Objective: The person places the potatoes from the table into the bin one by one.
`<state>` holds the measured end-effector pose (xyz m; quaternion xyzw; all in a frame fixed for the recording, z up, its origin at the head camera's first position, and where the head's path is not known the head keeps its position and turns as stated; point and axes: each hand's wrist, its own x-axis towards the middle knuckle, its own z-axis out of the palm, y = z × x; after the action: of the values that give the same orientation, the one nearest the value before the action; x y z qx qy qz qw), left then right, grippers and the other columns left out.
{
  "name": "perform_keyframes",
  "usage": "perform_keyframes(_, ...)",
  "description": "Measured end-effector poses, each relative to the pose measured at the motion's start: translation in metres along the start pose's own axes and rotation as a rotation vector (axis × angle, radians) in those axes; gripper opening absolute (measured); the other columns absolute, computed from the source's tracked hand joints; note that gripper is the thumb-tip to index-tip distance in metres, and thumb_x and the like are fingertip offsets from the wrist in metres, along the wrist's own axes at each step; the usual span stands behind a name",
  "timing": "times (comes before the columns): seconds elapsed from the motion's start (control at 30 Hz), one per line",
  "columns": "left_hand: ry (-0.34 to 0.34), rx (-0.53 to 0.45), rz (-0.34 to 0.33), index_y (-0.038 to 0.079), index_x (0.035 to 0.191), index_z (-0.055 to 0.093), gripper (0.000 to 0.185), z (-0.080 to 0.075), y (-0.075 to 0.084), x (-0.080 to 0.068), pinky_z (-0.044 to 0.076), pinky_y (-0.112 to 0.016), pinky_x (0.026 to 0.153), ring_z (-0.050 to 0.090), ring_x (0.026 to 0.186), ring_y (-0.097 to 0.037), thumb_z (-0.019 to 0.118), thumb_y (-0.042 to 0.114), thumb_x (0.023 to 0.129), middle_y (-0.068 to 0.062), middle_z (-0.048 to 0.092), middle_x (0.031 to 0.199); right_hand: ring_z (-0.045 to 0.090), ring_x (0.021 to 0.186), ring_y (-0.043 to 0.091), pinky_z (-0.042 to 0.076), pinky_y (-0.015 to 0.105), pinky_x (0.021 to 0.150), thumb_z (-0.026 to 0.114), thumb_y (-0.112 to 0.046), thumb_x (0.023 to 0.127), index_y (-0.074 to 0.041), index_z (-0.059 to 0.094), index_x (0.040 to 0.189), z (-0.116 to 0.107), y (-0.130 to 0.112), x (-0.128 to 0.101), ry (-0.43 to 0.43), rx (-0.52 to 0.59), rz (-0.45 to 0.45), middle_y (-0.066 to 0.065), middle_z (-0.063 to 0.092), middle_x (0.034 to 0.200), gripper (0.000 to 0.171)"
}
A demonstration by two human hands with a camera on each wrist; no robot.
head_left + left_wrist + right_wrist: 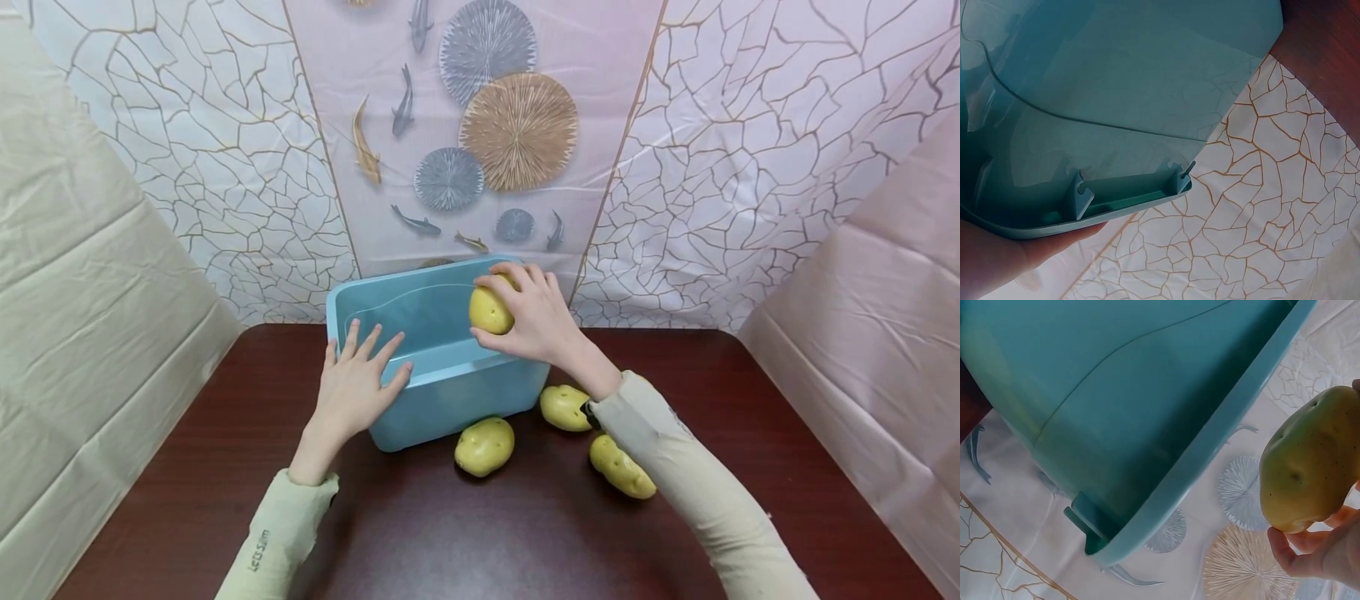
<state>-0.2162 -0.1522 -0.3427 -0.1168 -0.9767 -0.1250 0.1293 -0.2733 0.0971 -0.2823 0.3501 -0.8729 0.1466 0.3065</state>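
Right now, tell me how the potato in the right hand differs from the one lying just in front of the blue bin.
The held potato is raised in the right hand, while the front potato lies on the table. In the head view, the right hand partly covers the held potato; the front potato has no hand on it. Both are yellow.

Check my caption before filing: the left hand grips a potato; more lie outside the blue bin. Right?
Wrong side: the head view shows the right hand gripping a potato. More potatoes do lie outside the blue bin.
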Motion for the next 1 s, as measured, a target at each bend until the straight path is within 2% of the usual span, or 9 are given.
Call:
perform_keyframes(0.57, 0.011, 0.005, 0.004, 0.025, 0.138, 0.035, 0.057, 0.002, -0.001, 0.001, 0.008, -0.059, 0.107, 0.004, 0.139, -0.034, 0.034, 0.054, 0.089, -0.011, 0.028, 0.146, 0.043, 0.104, 0.027, 0.033, 0.041, 0.078, 0.060, -0.051, 0.071, -0.024, 0.054, 0.117, 0.010, 0.010, 0.009, -0.112, -0.011, 0.097, 0.004, 0.049, 0.120, 0.053)
perform_keyframes(1.0, 0.007, 0.008, -0.002, 0.025, 0.138, 0.035, 0.056, 0.000, 0.000, 0.001, 0.009, -0.059, 0.107, 0.004, 0.139, -0.034, 0.034, 0.053, 0.089, -0.011, 0.028, 0.146, 0.042, 0.105, 0.026, 0.034, 0.040, 0.079, 0.059, -0.053, 0.072, -0.025, 0.053, 0.119, 0.013, 0.009, 0.019, -0.210, -0.021, 0.138, 0.004, 0.048, 0.122, 0.056)
